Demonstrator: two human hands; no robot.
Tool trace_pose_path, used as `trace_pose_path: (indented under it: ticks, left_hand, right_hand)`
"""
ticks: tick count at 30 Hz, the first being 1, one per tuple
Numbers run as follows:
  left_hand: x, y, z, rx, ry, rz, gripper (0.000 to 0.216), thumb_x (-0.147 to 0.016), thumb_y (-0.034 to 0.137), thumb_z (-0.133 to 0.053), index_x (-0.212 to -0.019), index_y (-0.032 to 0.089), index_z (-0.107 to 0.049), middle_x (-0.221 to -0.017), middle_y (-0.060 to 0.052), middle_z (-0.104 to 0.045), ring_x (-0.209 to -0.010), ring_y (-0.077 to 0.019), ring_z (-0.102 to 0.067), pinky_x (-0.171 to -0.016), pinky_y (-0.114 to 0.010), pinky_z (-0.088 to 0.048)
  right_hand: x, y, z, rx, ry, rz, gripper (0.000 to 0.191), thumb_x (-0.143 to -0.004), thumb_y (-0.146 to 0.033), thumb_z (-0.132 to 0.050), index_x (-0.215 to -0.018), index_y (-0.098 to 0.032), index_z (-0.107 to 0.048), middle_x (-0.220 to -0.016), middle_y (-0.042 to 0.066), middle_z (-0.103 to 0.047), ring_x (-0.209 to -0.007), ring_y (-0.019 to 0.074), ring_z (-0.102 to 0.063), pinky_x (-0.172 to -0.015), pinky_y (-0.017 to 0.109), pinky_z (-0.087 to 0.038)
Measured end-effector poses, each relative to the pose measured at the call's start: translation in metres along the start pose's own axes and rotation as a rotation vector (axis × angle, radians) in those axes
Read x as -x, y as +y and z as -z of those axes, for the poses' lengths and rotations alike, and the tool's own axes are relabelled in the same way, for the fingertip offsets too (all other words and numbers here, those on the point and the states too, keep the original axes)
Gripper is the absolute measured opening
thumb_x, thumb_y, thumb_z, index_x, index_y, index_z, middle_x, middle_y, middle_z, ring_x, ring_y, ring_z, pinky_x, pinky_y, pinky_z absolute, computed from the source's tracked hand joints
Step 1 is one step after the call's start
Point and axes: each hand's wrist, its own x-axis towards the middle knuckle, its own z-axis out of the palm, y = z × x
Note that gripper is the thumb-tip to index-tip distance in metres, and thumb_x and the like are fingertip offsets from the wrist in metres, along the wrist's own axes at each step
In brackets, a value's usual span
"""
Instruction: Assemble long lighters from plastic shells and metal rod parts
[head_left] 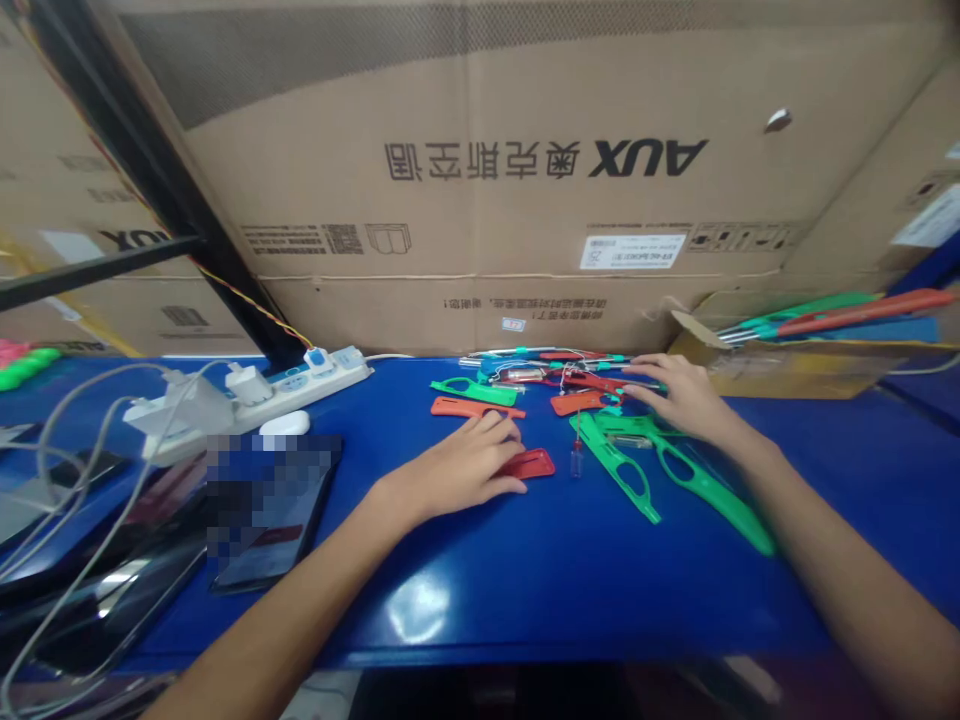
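My left hand (472,460) is closed around a red plastic shell (536,464) lying on the blue table. Just beyond my left fingers are an orange shell (469,408) and a green shell (480,391). My right hand (679,395) reaches with its fingers apart over the right end of a pile of parts, touching or nearly touching a red handle piece (600,382) with wires. Between my hands lies a small clear-handled screwdriver (576,460). Two longer green shells (615,465), each with an oval opening, lie below my right hand.
At the right stands an open cardboard box (795,375) holding several coloured tools. A white power strip (300,380) with chargers, a white case (285,425), cables and a dark phone (277,530) occupy the left side. A large carton (480,230) forms the back wall.
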Motion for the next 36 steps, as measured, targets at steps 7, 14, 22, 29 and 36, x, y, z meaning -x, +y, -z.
trace_pose_path:
  ticks: [7,14,22,29,36]
  left_hand:
    - [0.001,0.001,-0.005,-0.052,0.026,-0.028,0.041,-0.104,0.048,-0.048,-0.123,0.017,-0.066,-0.126,-0.009,-0.061,-0.123,-0.0262,-0.052,-0.106,-0.04,-0.043]
    - [-0.003,-0.004,-0.001,-0.003,0.08,-0.054,0.041,-0.105,0.048,-0.044,-0.124,0.018,-0.065,-0.129,-0.009,-0.062,-0.129,-0.0259,-0.052,-0.108,-0.039,-0.042]
    - [-0.003,-0.008,-0.002,0.046,0.072,-0.031,0.037,-0.105,0.045,-0.049,-0.123,0.018,-0.065,-0.124,-0.009,-0.065,-0.127,-0.026,-0.054,-0.107,-0.041,-0.044]
    - [-0.002,-0.014,-0.002,0.045,0.061,-0.008,0.033,-0.105,0.042,-0.049,-0.123,0.019,-0.064,-0.125,-0.009,-0.065,-0.125,-0.0259,-0.056,-0.106,-0.041,-0.045]
    - [-0.002,-0.018,-0.002,-0.026,0.082,0.013,0.032,-0.105,0.041,-0.049,-0.127,0.02,-0.062,-0.134,-0.009,-0.063,-0.129,-0.0261,-0.054,-0.108,-0.042,-0.044]
  right_hand:
    - [-0.003,-0.01,-0.021,-0.054,-0.088,-0.089,0.044,-0.104,-0.039,-0.038,-0.13,-0.022,-0.069,-0.131,0.011,-0.07,-0.118,0.0318,-0.064,-0.099,0.05,-0.049]
    - [-0.002,0.017,-0.006,-0.01,-0.128,-0.157,0.037,-0.1,-0.03,-0.046,-0.119,-0.019,-0.075,-0.12,0.012,-0.075,-0.11,0.029,-0.07,-0.097,0.043,-0.053]
    - [0.004,0.032,-0.005,0.034,-0.181,-0.153,0.031,-0.094,-0.031,-0.055,-0.111,-0.019,-0.079,-0.112,0.012,-0.078,-0.105,0.0319,-0.07,-0.088,0.042,-0.052]
    - [0.002,0.022,-0.003,-0.02,-0.156,-0.104,0.022,-0.09,-0.03,-0.058,-0.094,-0.023,-0.079,-0.095,0.008,-0.079,-0.089,0.0262,-0.071,-0.078,0.035,-0.053]
    - [-0.003,-0.001,0.011,-0.07,0.075,-0.082,0.029,-0.1,-0.032,-0.046,-0.109,-0.018,-0.07,-0.107,0.013,-0.074,-0.097,0.0288,-0.069,-0.087,0.042,-0.053]
